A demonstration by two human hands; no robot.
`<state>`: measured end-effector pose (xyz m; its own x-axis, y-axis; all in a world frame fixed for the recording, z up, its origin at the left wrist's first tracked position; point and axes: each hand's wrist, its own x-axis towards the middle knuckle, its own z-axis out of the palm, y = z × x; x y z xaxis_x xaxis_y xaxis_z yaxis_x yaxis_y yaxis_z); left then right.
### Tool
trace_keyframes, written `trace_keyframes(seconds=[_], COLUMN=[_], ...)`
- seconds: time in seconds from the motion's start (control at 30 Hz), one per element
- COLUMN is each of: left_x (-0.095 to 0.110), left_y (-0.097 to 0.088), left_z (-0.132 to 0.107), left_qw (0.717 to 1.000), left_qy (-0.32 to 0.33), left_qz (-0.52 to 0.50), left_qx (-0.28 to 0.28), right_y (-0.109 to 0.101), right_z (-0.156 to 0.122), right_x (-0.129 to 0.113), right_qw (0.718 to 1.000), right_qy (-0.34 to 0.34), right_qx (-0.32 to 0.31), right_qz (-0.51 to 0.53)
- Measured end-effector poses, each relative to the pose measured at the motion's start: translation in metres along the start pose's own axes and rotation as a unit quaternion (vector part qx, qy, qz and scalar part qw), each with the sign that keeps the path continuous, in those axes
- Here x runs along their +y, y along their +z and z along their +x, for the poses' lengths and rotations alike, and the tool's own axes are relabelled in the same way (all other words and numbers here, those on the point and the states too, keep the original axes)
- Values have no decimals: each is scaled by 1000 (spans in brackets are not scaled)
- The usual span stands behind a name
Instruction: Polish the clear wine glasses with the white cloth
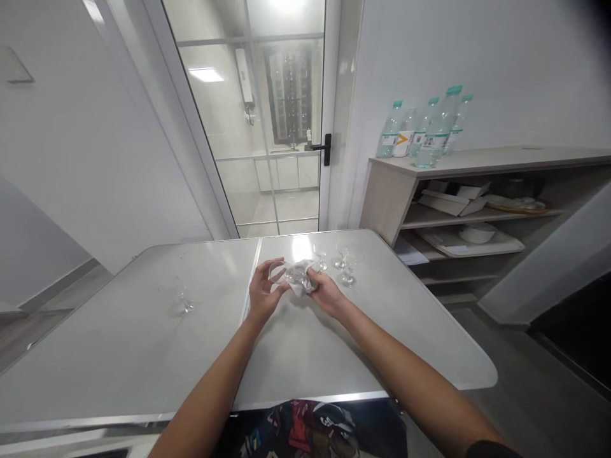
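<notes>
Above the middle of the table, my left hand (266, 287) curls round the bowl of a clear stemmed glass (277, 271), which lies tilted sideways. A crumpled white tissue (296, 290) wraps about the glass's other end, and my right hand (325, 291) pinches it there, thumb on top. The tissue and fingers partly hide the glass's stem and foot. Just beyond my right hand stand several clear stemmed glasses (349, 277) on the table. One more clear glass (185, 305) stands apart on the left half; its bowl is hard to make out.
The pale table (315, 356) has a seam down its middle and a metal edge. At the right, a shelf unit (496, 159) carries several water bottles (435, 137), with boxes and a white bowl (478, 233) below. Behind the table is a glass door (267, 127) with a black handle (327, 149).
</notes>
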<state>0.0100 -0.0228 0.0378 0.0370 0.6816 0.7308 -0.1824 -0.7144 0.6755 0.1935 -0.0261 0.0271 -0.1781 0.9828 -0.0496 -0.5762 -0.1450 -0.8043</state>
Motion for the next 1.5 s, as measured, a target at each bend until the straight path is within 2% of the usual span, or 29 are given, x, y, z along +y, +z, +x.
trace_keyframes(seconds=[0.13, 0.27, 0.5, 0.73, 1.0, 1.1, 1.23, 1.4, 1.5], left_x=[-6, -4, -4, -6, -5, -5, -5, -4, -2], left_y=[-2, -3, -4, 1, -2, -2, -1, 0, -1], left_z=[-4, -3, -1, -7, -4, -4, -6, -7, -6], left_qw=[999, 1000, 1000, 998, 999, 999, 999, 997, 997], left_qy=[4, -1, 1, -4, 8, 7, 7, 5, 2], left_qz=[16, 24, 29, 15, 32, 28, 29, 11, 5], left_qx=[-31, -18, 5, -56, -17, -20, -43, -77, -71], right_y=[4, 2, 1, -2, -3, -1, 4, 2, -3], right_z=[-3, -3, -2, 2, 0, -5, -11, -4, 3], right_x=[0, -2, -8, 3, -4, -9, -14, -8, -3], right_qw=[1000, 998, 995, 997, 996, 999, 1000, 998, 995], right_qy=[1, -20, -58, -22, -22, -31, 0, -10, -34], right_qx=[21, 43, 72, 34, 67, 42, 1, 61, 87], right_qz=[-10, -47, -33, -61, -52, -12, 22, -31, -47])
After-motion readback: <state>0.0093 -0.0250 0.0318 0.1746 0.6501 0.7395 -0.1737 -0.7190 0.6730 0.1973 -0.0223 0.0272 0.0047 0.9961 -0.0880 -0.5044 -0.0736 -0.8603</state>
